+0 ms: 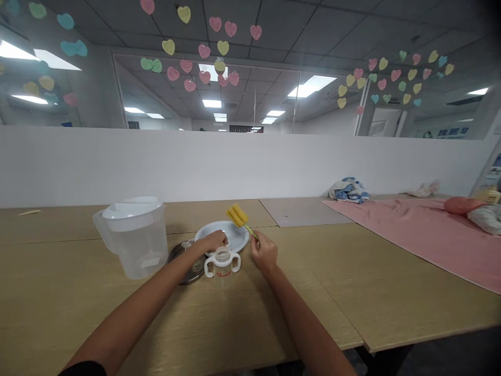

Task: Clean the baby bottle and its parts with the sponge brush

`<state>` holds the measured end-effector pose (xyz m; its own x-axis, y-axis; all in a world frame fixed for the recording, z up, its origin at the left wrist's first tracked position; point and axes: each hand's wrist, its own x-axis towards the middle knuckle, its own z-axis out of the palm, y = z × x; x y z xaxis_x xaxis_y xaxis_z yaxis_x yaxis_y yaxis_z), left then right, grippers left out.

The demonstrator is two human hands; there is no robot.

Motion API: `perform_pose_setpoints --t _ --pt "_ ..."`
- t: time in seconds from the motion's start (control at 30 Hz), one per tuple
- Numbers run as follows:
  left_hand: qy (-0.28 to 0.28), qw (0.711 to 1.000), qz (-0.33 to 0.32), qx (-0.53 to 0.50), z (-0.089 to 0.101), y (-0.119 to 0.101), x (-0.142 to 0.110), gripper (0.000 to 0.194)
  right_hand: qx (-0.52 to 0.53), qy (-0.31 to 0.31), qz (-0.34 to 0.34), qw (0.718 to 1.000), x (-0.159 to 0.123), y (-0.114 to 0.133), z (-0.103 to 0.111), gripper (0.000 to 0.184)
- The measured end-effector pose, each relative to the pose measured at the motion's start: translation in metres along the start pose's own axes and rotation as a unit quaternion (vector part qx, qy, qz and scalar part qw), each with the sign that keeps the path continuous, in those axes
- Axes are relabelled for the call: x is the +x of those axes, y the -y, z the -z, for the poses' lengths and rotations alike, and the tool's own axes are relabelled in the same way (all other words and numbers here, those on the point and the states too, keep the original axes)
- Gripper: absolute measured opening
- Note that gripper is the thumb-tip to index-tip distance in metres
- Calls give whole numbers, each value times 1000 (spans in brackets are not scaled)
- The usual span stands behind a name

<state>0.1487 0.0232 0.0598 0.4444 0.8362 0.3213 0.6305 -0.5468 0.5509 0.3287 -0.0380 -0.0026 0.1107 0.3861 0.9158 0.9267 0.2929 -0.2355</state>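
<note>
My right hand is closed around the thin green handle of a bottle brush, whose yellow sponge head points up and left. Over a white plate, my left hand has its fingers curled down at a small whitish part; what they grip is mostly hidden. Just in front of that hand, a clear baby bottle with two white side handles stands upright, its neck uncapped. Partly behind my left forearm lies a round dark metal tray with small clear items on it.
A large clear plastic pitcher with a white lid stands left of the tray. To the right, a pink cloth covers part of the table, with a crumpled blue-and-white cloth by the wall. The table's front edge shows at lower right.
</note>
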Motion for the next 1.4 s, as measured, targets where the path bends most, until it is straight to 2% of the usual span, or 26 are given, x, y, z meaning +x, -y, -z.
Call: perform_pose_setpoints --t 0.1,0.17,0.2,0.23,0.3,0.37,0.47,0.57,0.7,0.87,0.93,1.0,1.1,1.13,1.2,1.27,1.4 --pt "52 999 -4 -3 27 -1 0 15 12 19 42 999 0 -1 0 26" --pt "65 997 -11 -29 45 -1 -7 25 28 28 65 997 -1 -2 0 25" --pt "60 994 -27 -82 52 1 -13 30 33 27 68 997 -1 -2 0 25" --pt "27 991 -30 -129 56 5 -21 32 34 23 65 997 -1 -3 0 25" --pt "-97 975 -14 -200 57 17 -42 35 26 13 51 998 -2 -4 0 25" --pt "-215 955 9 -204 49 34 -65 38 14 11 45 999 -2 -5 -2 25" --pt "-251 953 22 -166 33 58 -93 43 9 17 58 998 -3 -7 -5 25" --pt "-213 971 -13 -106 25 70 -108 39 6 15 62 998 -4 -7 -5 24" --pt "-156 985 -66 -21 22 69 -113 39 0 11 49 999 -3 -7 -4 24" --pt "-65 996 -45 28 20 69 -114 38 -3 12 50 999 -3 -8 -4 23" --pt "-63 996 -39 52 22 68 -114 38 -4 14 51 999 -3 -7 -4 23" --pt "-97 991 -54 70 23 63 -115 37 -4 14 50 999 -3 -6 -4 23" --pt "-171 981 -91 25 18 43 -117 32 2 13 52 999 -1 -6 -4 24" --pt "-166 980 -106 -8 13 34 -118 36 6 12 56 998 -1 -6 -4 24" --pt "-116 982 -137 -54 0 14 -121 53 18 7 66 998 0 -6 -5 25" --pt "-85 981 -138 -106 -15 -1 -122 62 32 -2 75 997 1 -5 -4 25" --pt "-67 963 -95 -245 -33 -11 -121 56 47 -14 82 995 3 2 -1 24"
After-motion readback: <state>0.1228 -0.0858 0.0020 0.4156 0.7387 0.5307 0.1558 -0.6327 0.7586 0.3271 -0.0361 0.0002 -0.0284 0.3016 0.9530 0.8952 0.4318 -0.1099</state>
